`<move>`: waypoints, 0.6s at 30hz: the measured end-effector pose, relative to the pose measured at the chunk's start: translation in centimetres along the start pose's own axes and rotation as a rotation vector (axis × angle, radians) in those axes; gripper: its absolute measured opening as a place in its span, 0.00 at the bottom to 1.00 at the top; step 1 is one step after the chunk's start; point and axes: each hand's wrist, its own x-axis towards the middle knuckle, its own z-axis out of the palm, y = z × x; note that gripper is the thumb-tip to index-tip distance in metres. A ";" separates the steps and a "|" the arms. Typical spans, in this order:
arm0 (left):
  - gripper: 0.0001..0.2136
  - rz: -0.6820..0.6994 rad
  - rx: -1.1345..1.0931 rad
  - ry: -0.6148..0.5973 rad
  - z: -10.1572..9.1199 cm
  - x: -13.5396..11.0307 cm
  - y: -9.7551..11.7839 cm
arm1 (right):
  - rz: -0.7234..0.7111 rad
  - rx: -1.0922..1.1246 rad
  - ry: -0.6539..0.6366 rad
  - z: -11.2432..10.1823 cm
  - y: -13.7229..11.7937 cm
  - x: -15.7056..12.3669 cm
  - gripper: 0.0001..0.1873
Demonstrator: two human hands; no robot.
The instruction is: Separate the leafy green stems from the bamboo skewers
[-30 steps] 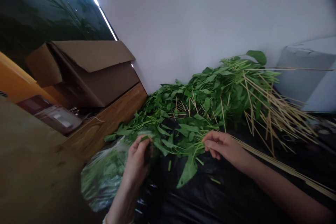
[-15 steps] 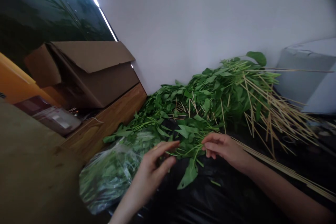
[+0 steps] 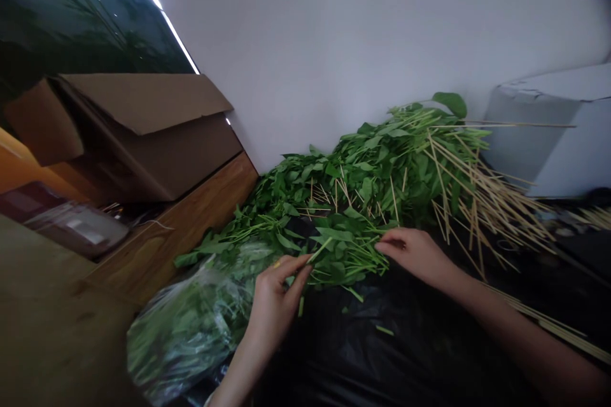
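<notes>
A big heap of green leafy stems (image 3: pixel 363 178) lies on black plastic sheeting (image 3: pixel 382 356) against a white wall. My left hand (image 3: pixel 277 296) pinches a green stem with leaves at the near edge of the heap. My right hand (image 3: pixel 413 253) rests with fingers curled on the stems a little to the right, closed on a few of them. A clear plastic bag (image 3: pixel 186 331) stuffed with picked leaves lies just left of my left hand.
Pale stripped stalks (image 3: pixel 482 203) fan out on the right of the heap. An open cardboard box (image 3: pixel 143 133) stands on a wooden ledge (image 3: pixel 181 222) at the left. A white box (image 3: pixel 548 133) stands at the far right.
My left hand left the bag, reached right to the heap and pinched a stem. My right hand shifted slightly up along the stems. The large leaf that hung below is gone from there.
</notes>
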 end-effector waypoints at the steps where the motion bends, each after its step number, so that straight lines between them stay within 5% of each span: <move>1: 0.11 0.009 0.015 0.006 0.1 -0.1 -0.1 | -0.016 -0.114 -0.036 0.3 0.2 -0.2 0.10; 7: 0.09 0.011 0.037 -0.060 1.1 -1.1 -0.4 | -0.118 -0.356 -0.100 1.2 0.6 -0.6 0.08; 11: 0.08 0.015 0.038 -0.083 1.1 -1.0 -0.5 | -0.023 0.003 -0.029 0.5 0.2 -0.1 0.10; 18: 0.09 0.060 0.001 -0.129 1.6 -0.7 -0.6 | 0.221 0.733 -0.167 0.2 -0.6 -0.1 0.19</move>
